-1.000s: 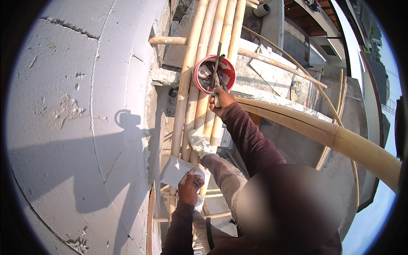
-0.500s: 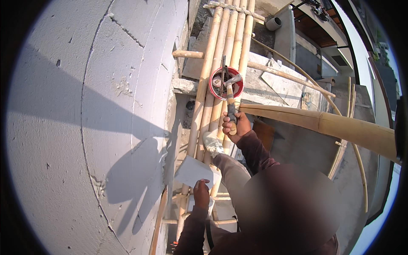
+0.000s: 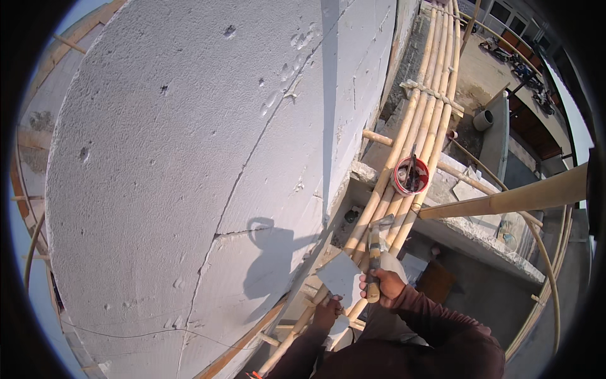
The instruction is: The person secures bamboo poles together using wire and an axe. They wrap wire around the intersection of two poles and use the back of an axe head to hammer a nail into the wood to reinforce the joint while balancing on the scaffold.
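Note:
My right hand (image 3: 386,287) is closed round the dark-wrapped handle of a hammer (image 3: 375,249), its metal head pointing away from me. Just left of it and lower, my left hand (image 3: 327,314) is closed at the near edge of a flat, pale-grey, straight-edged plate (image 3: 341,276). How its fingers grip the plate is partly hidden. Beyond the hammer, a red-rimmed bucket (image 3: 396,182) rests on bamboo poles (image 3: 421,120), with long, dark tools sticking up inside.
A rough grey wall (image 3: 189,145) with cracks and pits rises on the left. One thick bamboo pole (image 3: 499,201) slants in from the right. A broken masonry ledge (image 3: 505,246) and lower ground lie beyond the walkway's right side. Motorbikes (image 3: 527,69) stand far off.
My right hand has drawn the hammer back from over the bucket, close to the plate and my left hand. The view has swung left, showing more wall.

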### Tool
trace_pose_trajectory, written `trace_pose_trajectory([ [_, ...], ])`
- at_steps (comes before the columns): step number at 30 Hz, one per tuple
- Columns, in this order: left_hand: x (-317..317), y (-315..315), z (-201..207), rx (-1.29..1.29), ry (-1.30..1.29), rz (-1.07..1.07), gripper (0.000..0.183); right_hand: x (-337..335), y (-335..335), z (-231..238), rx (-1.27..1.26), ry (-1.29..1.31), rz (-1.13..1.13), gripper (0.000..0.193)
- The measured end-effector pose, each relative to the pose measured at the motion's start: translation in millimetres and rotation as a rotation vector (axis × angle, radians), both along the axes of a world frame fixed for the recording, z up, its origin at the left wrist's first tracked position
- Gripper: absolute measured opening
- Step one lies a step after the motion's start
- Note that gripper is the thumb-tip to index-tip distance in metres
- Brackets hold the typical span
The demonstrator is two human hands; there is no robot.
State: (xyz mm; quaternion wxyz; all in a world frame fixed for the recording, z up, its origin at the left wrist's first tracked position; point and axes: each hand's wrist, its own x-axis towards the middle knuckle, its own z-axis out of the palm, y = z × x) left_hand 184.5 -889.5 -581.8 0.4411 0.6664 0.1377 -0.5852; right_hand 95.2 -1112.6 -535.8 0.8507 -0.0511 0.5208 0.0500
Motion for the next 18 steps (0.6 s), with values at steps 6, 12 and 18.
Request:
trace_pose_trajectory([
  [6,-6.9,128.8,38.0,0.009,-0.029,0.252,0.036,18.4,80.3,11.8,0.389,-0.145,0.449,0.023],
  [12,-42.1,243.8,-74.9,-1.208,0.369,0.844,0.044,94.5,125.6,0.5,0.420,-0.188,1.359,0.027],
  [18,-115.5,274.8,-38.2,-0.036,-0.664,0.678,0.038,116.5,223.8,87.7,-0.287,-0.684,2.113,0.027],
])
